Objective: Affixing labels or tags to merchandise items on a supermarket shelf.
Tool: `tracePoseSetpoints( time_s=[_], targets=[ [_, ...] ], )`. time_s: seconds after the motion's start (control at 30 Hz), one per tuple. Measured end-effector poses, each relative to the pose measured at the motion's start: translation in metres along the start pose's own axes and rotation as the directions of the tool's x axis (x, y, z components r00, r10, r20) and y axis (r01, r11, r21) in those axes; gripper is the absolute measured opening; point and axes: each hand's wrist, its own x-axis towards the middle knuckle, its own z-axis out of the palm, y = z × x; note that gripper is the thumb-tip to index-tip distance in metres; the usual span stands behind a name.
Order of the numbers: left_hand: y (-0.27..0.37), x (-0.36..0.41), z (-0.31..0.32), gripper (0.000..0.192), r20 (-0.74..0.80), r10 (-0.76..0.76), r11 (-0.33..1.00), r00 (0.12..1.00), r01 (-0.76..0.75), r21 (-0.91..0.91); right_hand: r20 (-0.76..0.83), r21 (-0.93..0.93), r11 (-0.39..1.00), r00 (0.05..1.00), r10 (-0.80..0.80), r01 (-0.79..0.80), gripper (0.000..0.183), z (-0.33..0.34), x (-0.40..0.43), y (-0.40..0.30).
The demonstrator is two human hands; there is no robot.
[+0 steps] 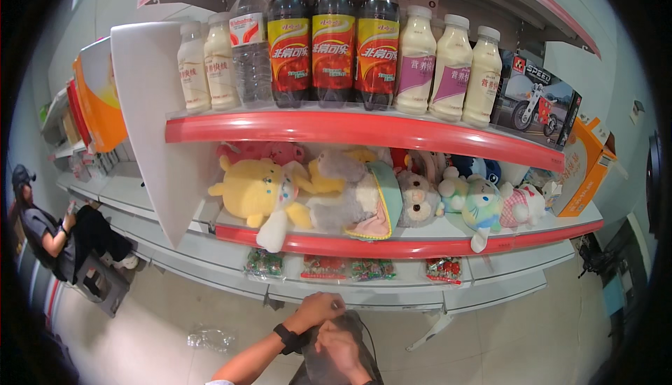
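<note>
My left hand reaches forward with its fingers curled, and a dark band circles that wrist. Just below and to its right is my right hand, bent at the fingers like a loose fist. Whether either hand pinches something small or thin is too blurred to tell. Behind both hands lies a dark grey surface, with a thin black cable curving along its right side. Beyond the hands, candy bags in clear wrap lie on the low shelf.
Plush toys fill the middle shelf, some hanging over its red edge. Above stand cola bottles, milk drink bottles and a toy motorcycle box. Crumpled clear plastic lies on the floor. A person sits at left.
</note>
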Motion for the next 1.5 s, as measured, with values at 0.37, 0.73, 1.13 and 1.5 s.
tracePoseSetpoints(
  time_s=[0.37, 0.73, 1.13, 1.5],
  targets=[
    [-0.007, 0.0, 0.005, 0.026, -0.035, 0.046, 0.999, 0.998, -0.045, 0.016, 0.023, -0.118, 0.993, 0.999, -0.025, 0.028, 0.017, -0.009, 0.001, 0.013],
    [0.0, 0.0, 0.001, 0.024, -0.008, 0.036, 0.999, 0.999, -0.036, 0.021, -0.001, -0.33, 0.94, 0.995, -0.097, 0.091, 0.02, 0.002, 0.001, 0.002],
    [-0.004, 0.001, 0.003, 0.023, -0.002, 0.038, 0.999, 0.999, -0.038, 0.032, -0.001, -0.257, 0.966, 1.0, -0.015, 0.015, 0.017, 0.0, 0.002, 0.004],
    [-0.004, 0.002, 0.004, 0.023, -0.017, 0.046, 0.998, 0.999, -0.045, 0.044, -0.033, -0.268, 0.963, 0.998, -0.049, 0.039, 0.017, 0.004, 0.001, 0.002]
  ],
)
